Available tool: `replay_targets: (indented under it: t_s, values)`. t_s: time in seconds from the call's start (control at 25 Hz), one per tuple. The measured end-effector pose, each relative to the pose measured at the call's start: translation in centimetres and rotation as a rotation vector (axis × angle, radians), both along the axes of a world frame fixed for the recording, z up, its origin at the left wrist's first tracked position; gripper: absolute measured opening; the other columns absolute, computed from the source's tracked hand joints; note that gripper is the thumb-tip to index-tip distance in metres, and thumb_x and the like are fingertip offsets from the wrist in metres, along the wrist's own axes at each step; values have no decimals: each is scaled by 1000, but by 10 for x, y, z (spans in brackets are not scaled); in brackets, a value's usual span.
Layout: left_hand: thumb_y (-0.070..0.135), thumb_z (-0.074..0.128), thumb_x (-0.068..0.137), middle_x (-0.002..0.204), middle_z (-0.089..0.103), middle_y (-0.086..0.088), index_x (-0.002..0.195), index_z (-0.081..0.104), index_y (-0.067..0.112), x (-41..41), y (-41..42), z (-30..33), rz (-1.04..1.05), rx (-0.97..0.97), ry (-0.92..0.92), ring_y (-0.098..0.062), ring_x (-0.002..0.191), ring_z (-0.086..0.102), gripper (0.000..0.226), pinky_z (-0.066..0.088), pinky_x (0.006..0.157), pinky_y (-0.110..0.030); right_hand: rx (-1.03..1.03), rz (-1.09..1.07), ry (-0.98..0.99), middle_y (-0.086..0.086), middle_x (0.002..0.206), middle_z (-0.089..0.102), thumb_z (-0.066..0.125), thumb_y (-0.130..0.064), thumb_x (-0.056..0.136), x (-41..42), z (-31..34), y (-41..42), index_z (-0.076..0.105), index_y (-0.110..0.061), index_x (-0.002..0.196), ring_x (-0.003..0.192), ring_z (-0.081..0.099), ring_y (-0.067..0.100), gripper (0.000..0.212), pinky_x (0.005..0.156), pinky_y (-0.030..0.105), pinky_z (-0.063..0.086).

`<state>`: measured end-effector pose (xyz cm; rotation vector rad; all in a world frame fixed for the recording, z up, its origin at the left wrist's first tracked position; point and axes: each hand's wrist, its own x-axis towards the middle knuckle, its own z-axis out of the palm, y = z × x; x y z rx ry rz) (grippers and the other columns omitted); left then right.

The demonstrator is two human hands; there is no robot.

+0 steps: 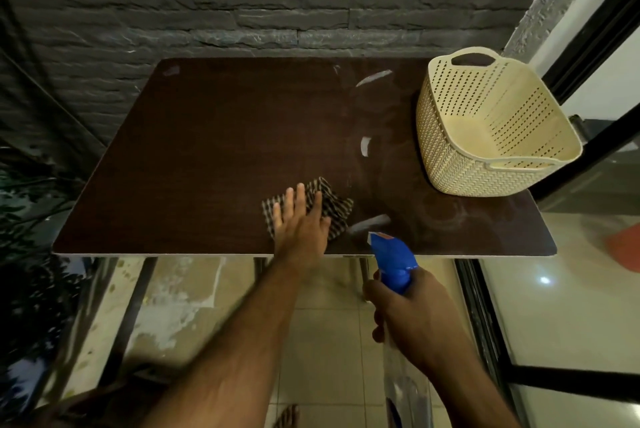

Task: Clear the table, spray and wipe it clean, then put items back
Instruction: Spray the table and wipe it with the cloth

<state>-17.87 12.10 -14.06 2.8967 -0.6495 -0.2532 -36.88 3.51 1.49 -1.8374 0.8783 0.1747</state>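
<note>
Counter (207, 157) mostly cleared — only basket (495, 122) left, at 2 o'clock. Left hand (301, 219), fingers flat, presses cloth (332, 205) near front edge; right hand (415, 316) grip wrapped round spray bottle (393, 259). Smears remain — wiping unfinished, items not back.

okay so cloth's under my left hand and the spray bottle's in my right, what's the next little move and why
Probably sweep the left hand and checked cloth rightward over the white streak beside them; more marks sit farther back on the table.
</note>
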Motion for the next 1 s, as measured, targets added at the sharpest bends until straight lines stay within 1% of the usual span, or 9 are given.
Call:
replay_targets:
  t_s: [0.16, 0.24, 0.32, 0.36, 0.44, 0.6, 0.72, 0.84, 1.0]
  values:
    - [59, 18, 98, 164, -9, -2, 154, 7, 31, -25, 14, -2, -22, -35, 10, -20, 149, -14, 64, -13, 115, -43, 3, 27, -32, 5, 69, 66, 67, -25, 83, -5, 9, -2, 54, -24, 88, 47, 64, 6, 14, 47, 18, 49]
    - [69, 18, 93, 162, -13, 0, 154, 4, 32, -35, 21, -2, -48, -22, 12, -20, 148, -16, 73, -13, 115, -43, 1, 36, -52, 5, 68, 66, 67, -24, 84, -6, 17, -2, 54, -24, 88, 46, 64, 6, 14, 47, 18, 49]
    - [76, 25, 87, 160, -19, 3, 153, -3, 33, -40, 26, -2, -80, 1, 40, -19, 147, -20, 84, -14, 115, -43, -8, 45, -71, 5, 67, 66, 66, -24, 84, -6, 25, -2, 53, -26, 87, 46, 64, 8, 14, 47, 18, 49]
    - [74, 33, 86, 160, -19, 3, 153, -3, 33, -41, 28, -1, -93, 21, 50, -19, 147, -20, 86, -13, 115, -43, -14, 46, -79, 5, 67, 66, 67, -24, 84, -7, 28, -3, 52, -26, 86, 46, 64, 8, 15, 47, 19, 49]
    - [63, 44, 90, 162, -16, 0, 154, -1, 33, -45, 31, 3, -105, 69, 53, -21, 148, -17, 83, -9, 117, -44, -29, 49, -90, 5, 66, 67, 67, -24, 84, -9, 36, -5, 52, -28, 86, 46, 64, 8, 15, 47, 19, 49]
    - [46, 47, 97, 164, -10, 1, 155, 5, 33, -51, 34, 16, -120, 135, 114, -22, 150, -11, 73, -2, 119, -44, -78, 60, -104, 2, 63, 68, 67, -29, 84, -5, 52, -10, 53, -29, 85, 46, 66, 7, 14, 42, 16, 46]
    - [40, 47, 98, 164, 1, 4, 154, 18, 33, -53, 36, 36, -159, 141, 239, -19, 151, 0, 62, 11, 119, -41, -98, 84, -128, 1, 64, 67, 67, -29, 83, 5, 60, -10, 55, -28, 87, 45, 64, 5, 12, 43, 17, 46]
    - [39, 46, 100, 162, 18, 6, 152, 28, 29, -47, 41, 69, -139, 99, 382, -19, 148, 18, 56, 20, 119, -38, -150, 102, -181, -2, 68, 64, 68, -28, 82, 17, 66, -7, 57, -24, 89, 44, 59, 2, 13, 41, 12, 40]
    - [39, 51, 97, 155, 35, 7, 148, 36, 31, -42, 43, 115, -19, -79, 330, -22, 137, 40, 53, 32, 109, -32, -203, 54, -278, -2, 69, 62, 67, -29, 80, 36, 72, -8, 55, -24, 82, 55, 58, 7, 14, 51, 19, 40]
